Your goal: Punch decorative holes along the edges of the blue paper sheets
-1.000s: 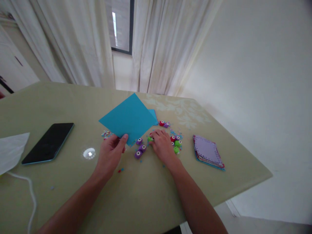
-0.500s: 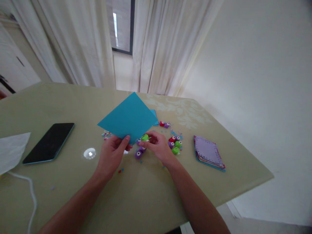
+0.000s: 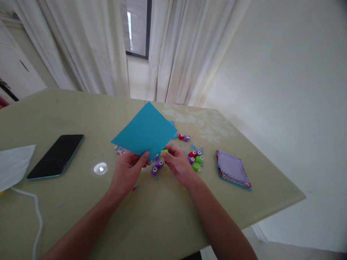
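Note:
A square sheet of blue paper (image 3: 146,131) stands tilted above the table with one corner toward me. My left hand (image 3: 128,169) pinches its lower corner between thumb and fingers. Beside that corner, my right hand (image 3: 176,160) is closed around a small green craft punch (image 3: 164,152), partly hidden by the thumb. Just below lie purple punches (image 3: 156,168) with round eye shapes. To the right of my right hand sits a cluster of red, purple and green punches (image 3: 195,160) among paper bits.
A stack of punched paper squares (image 3: 232,169) lies at the right. A red and a purple punch (image 3: 184,137) are farther back, near more blue paper (image 3: 173,134). On the left are a black tablet (image 3: 56,157), a white sheet (image 3: 15,164) and a white cable (image 3: 38,213).
My right hand with the green punch has shifted slightly away from the paper's lower corner. The blue sheet and left hand moved a little to the right.

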Demonstrator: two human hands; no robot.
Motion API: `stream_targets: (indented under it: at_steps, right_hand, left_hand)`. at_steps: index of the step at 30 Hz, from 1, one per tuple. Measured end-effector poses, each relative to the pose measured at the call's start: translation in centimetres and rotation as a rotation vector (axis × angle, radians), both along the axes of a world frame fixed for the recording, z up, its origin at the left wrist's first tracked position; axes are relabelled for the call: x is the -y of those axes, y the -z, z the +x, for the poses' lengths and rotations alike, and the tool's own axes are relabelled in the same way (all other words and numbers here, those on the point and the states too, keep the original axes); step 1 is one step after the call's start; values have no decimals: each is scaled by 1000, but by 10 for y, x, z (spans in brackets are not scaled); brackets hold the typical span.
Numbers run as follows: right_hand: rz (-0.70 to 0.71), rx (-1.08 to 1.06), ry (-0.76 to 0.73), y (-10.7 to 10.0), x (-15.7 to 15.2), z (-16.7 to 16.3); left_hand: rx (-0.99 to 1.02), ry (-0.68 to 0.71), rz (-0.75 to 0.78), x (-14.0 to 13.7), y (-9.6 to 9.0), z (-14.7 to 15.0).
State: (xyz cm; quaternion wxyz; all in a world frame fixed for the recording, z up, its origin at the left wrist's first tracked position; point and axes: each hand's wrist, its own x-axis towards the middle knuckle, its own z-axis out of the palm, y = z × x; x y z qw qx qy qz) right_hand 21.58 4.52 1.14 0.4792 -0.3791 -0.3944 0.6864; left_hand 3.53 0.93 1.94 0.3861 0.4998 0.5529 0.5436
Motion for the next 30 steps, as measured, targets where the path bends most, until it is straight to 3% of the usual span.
stream_targets:
  at_steps: [6, 30]
  right_hand:
    - [-111, -98, 79, -2, -1, 0]
    - [-47, 14, -6, 1, 3, -5]
  left_hand:
    - [-36, 21, -4, 1, -3, 0]
    - [-36, 75, -112, 2, -1, 8]
